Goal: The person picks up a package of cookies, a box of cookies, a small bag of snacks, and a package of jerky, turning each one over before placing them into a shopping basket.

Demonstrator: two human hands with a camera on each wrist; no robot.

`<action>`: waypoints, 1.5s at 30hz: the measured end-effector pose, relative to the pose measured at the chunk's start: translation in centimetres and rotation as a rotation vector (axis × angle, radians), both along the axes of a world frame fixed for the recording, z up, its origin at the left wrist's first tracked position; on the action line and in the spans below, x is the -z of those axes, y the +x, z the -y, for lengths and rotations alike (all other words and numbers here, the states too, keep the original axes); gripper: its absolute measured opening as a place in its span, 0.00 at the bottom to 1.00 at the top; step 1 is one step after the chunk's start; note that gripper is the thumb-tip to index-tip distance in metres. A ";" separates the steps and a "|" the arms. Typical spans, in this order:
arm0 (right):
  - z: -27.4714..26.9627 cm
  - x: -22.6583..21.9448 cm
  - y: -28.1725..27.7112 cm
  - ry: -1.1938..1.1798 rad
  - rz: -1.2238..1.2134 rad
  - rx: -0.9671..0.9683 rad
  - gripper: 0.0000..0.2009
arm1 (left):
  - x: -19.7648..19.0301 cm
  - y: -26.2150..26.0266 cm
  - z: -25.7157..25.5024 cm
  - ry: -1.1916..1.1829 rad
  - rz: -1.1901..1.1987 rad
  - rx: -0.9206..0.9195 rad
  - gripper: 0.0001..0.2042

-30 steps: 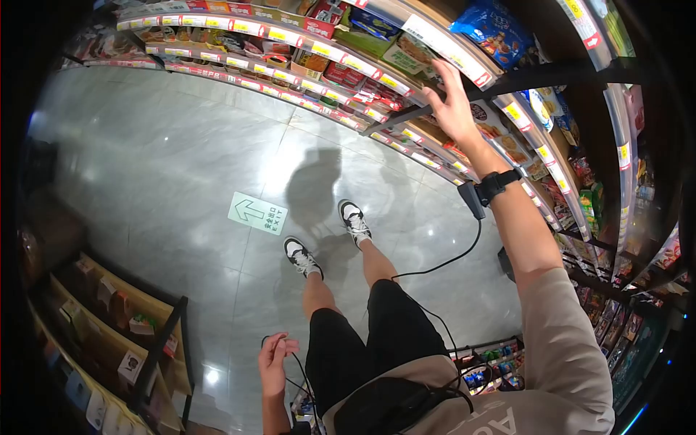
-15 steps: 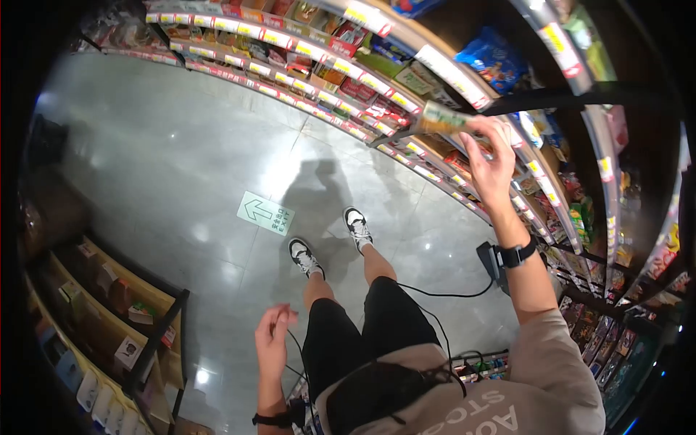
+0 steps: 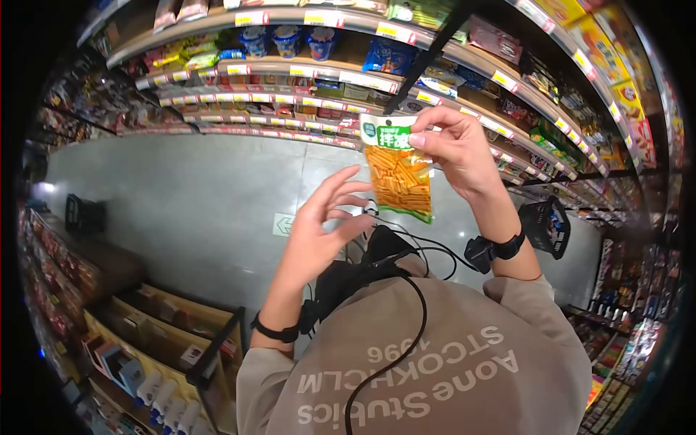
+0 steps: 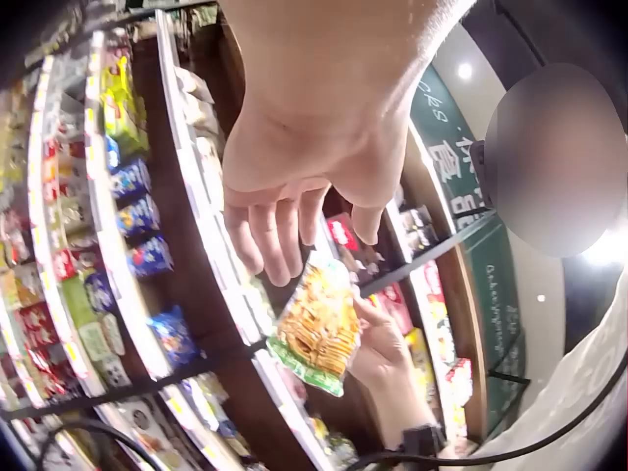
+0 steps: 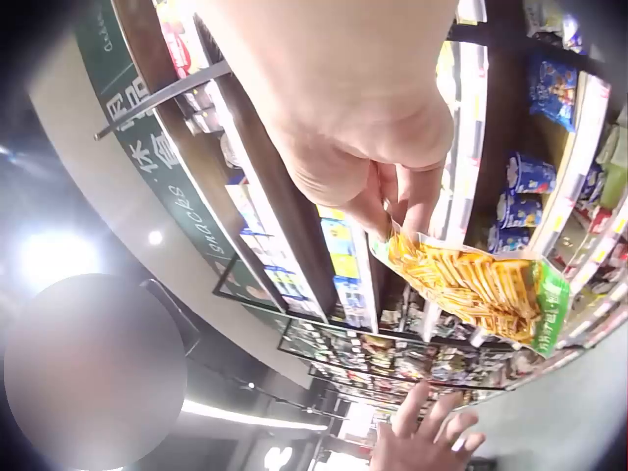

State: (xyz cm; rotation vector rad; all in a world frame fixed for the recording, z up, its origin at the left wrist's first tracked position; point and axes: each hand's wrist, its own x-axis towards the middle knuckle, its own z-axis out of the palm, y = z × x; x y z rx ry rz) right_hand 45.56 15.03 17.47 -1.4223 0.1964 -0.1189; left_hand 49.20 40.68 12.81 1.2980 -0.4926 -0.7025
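A clear snack packet (image 3: 397, 174) with a white and green top and orange-yellow strips inside hangs upright in the head view. The right hand (image 3: 460, 148) pinches its upper right corner between thumb and fingers. Just left of the packet, the left hand (image 3: 319, 225) is raised with its fingers spread and holds nothing. In the left wrist view the packet (image 4: 319, 324) appears below the left hand's fingertips, a small gap apart by the look of it. From the right wrist, the packet (image 5: 481, 289) is seen gripped at one end.
Stocked shelves (image 3: 304, 69) curve across the front and right, with blue cups (image 3: 287, 41) on one level. A black basket (image 3: 545, 226) stands on the floor at the right, another (image 3: 85, 214) at the far left. A wooden display (image 3: 167, 326) is at lower left. A cable crosses the shirt.
The right hand has drawn back from the shelves with the packet, now in front of the body. The left hand has risen from beside the legs towards it. The head view has shifted.
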 end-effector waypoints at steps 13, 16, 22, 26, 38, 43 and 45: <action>-1.4 1.1 -5.6 0.355 0.078 0.033 0.10 | 0.6 -3.9 1.6 -0.180 -0.254 0.103 0.17; -2.4 0.8 -6.2 0.245 0.090 0.077 0.14 | 0.8 -4.7 1.1 -0.157 -0.265 0.101 0.14; -4.2 -0.5 -8.3 0.085 0.029 0.070 0.22 | 0.1 -5.8 0.7 -0.117 -0.201 -0.044 0.12; -4.9 2.3 -9.6 -0.018 0.016 -0.110 0.14 | 0.0 -6.5 0.4 -0.095 -0.199 -0.108 0.09; -5.9 3.1 -9.5 0.064 -0.006 -0.065 0.13 | -0.1 -6.8 0.1 -0.049 -0.086 -0.141 0.07; -3.5 2.6 -8.8 -0.121 -0.122 -0.331 0.17 | 0.4 -4.5 -0.3 0.159 0.185 -0.024 0.06; -2.8 3.1 -7.8 -0.150 -0.258 -0.414 0.23 | 0.6 -3.4 -0.6 0.270 0.337 0.021 0.07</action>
